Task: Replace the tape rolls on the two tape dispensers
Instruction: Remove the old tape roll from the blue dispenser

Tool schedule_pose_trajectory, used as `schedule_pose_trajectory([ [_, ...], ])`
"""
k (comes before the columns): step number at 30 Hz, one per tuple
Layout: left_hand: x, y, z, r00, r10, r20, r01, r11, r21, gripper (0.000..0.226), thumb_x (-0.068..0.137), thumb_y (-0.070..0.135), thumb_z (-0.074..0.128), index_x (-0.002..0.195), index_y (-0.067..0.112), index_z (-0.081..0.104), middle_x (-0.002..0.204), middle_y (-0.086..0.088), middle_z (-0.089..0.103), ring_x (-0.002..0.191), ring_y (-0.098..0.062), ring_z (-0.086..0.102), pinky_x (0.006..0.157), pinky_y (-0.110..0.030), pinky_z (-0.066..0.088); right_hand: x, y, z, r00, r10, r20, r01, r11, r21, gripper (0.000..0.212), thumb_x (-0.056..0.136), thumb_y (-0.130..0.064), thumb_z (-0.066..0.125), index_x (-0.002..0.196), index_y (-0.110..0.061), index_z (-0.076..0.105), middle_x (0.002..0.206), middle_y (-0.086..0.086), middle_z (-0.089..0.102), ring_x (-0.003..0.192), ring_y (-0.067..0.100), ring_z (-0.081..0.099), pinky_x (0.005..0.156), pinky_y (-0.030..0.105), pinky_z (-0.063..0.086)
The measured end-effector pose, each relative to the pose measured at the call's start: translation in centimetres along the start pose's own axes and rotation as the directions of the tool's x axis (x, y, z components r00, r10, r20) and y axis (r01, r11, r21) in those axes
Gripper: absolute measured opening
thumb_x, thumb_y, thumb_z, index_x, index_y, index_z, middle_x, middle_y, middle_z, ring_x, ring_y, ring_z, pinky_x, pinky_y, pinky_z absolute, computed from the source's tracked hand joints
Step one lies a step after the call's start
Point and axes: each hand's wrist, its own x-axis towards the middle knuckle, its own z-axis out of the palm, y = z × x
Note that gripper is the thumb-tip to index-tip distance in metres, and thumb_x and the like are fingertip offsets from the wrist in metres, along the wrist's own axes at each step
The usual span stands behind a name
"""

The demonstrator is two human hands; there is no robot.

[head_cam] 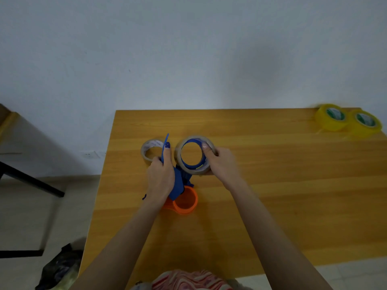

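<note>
Two dispensers: nearest, an orange dispenser (185, 200) lies on the table (272, 185). Just beyond, the left hand (161, 178) grips a blue dispenser (178, 183), fingers curled round it, one finger straight along it. The right hand (222, 162) pinches the clear roll (177, 152) on its hub. Four rolls in all: that one, a loose roll (154, 143) beside the left hand, and two yellow rolls (332, 119), touching, at the far right corner.

Smooth wood-grain table (272, 185), plastic dispensers (178, 185).
</note>
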Motion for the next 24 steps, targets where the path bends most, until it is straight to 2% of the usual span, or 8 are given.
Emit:
schedule_pose_trajectory([
  [2, 0.0, -0.3, 0.1, 1.000, -0.005, 0.001, 0.005, 1.000, 0.013, 0.051, 0.096, 0.053, 0.028, 0.061, 0.015, 0.032, 0.054, 0.001, 0.033, 0.045, -0.014, 0.030, 0.042, -0.022, 0.024, 0.0, 0.0, -0.2, 1.000, 0.024, 0.013, -0.024, 0.999, 0.021, 0.048, 0.096, -0.045, 0.045, 0.060, -0.013, 0.038, 0.054, 0.002, 0.043, 0.058, 0.027, 0.056, 0.067, 0.052, 0.055],
  [5, 0.0, -0.6, 0.1, 1.000, -0.016, 0.005, 0.016, 1.000, 0.014, 0.053, 0.095, 0.056, 0.027, 0.061, 0.015, 0.032, 0.054, 0.001, 0.033, 0.046, -0.014, 0.030, 0.046, -0.026, 0.023, -0.4, -0.2, -0.4, 0.995, 0.076, 0.063, -0.082, 0.991, 0.103, 0.039, 0.097, -0.040, 0.046, 0.074, -0.008, 0.050, 0.057, 0.006, 0.052, 0.049, 0.016, 0.063, 0.067, 0.047, 0.059],
  [8, -0.1, -1.0, -0.3, 0.999, -0.039, 0.011, 0.039, 0.999, 0.012, 0.053, 0.096, 0.055, 0.027, 0.061, 0.015, 0.032, 0.053, 0.002, 0.033, 0.046, -0.013, 0.030, 0.046, -0.026, 0.023, -0.2, -0.5, -0.2, 0.984, 0.164, 0.069, -0.175, 0.958, 0.229, 0.037, 0.097, -0.036, 0.049, 0.083, -0.003, 0.058, 0.069, 0.013, 0.060, 0.062, 0.014, 0.067, 0.068, 0.046, 0.060],
  [10, -0.3, -1.5, -0.8, 0.996, -0.083, 0.016, 0.083, 0.997, 0.004, 0.053, 0.096, 0.054, 0.028, 0.061, 0.015, 0.032, 0.054, 0.002, 0.033, 0.046, -0.013, 0.030, 0.046, -0.026, 0.023, 0.4, -0.7, 0.0, 0.971, 0.234, 0.053, -0.238, 0.904, 0.356, 0.032, 0.097, -0.032, 0.049, 0.096, -0.002, 0.060, 0.076, 0.014, 0.062, 0.068, 0.017, 0.067, 0.071, 0.046, 0.060],
  [13, -0.3, -2.3, -1.8, 0.988, -0.154, 0.005, 0.154, 0.988, -0.022, 0.050, 0.096, 0.054, 0.028, 0.068, 0.013, 0.034, 0.059, -0.001, 0.035, 0.052, -0.014, 0.033, 0.049, -0.026, 0.025, 1.6, -0.6, 0.2, 0.964, 0.265, 0.011, -0.240, 0.855, 0.459, 0.025, 0.097, -0.028, 0.049, 0.113, -0.009, 0.055, 0.078, 0.010, 0.061, 0.060, 0.016, 0.067, 0.079, 0.046, 0.058],
  [18, 0.0, -3.8, -3.5, 0.979, -0.200, -0.044, 0.194, 0.974, -0.119, 0.052, 0.093, 0.059, 0.030, 0.068, 0.014, 0.034, 0.061, -0.003, 0.036, 0.056, -0.016, 0.037, 0.053, -0.030, 0.029, 3.9, 0.7, 0.5, 0.941, 0.334, -0.046, -0.279, 0.848, 0.450, 0.021, 0.096, -0.023, 0.052, 0.108, -0.006, 0.056, 0.072, 0.003, 0.053, 0.059, 0.016, 0.063, 0.082, 0.045, 0.057],
  [21, -0.2, -4.5, -4.5, 0.973, -0.219, -0.074, 0.207, 0.968, -0.143, 0.052, 0.094, 0.057, 0.030, 0.064, 0.015, 0.034, 0.059, -0.002, 0.037, 0.055, -0.018, 0.038, 0.053, -0.031, 0.029, 5.5, 1.4, 1.2, 0.926, 0.375, -0.049, -0.324, 0.854, 0.408, 0.018, 0.097, -0.022, 0.051, 0.106, -0.006, 0.052, 0.080, 0.004, 0.051, 0.063, 0.018, 0.060, 0.084, 0.046, 0.056],
  [24, -0.2, -5.1, -5.2, 0.961, -0.258, -0.096, 0.241, 0.957, -0.163, 0.052, 0.094, 0.059, 0.028, 0.068, 0.017, 0.043, 0.064, -0.004, 0.046, 0.059, -0.019, 0.045, 0.058, -0.033, 0.033, 7.0, 2.1, 2.3, 0.919, 0.393, -0.032, -0.362, 0.874, 0.323, 0.030, 0.097, -0.021, 0.051, 0.118, 0.000, 0.051, 0.092, 0.010, 0.055, 0.070, 0.021, 0.060, 0.085, 0.045, 0.056],
])
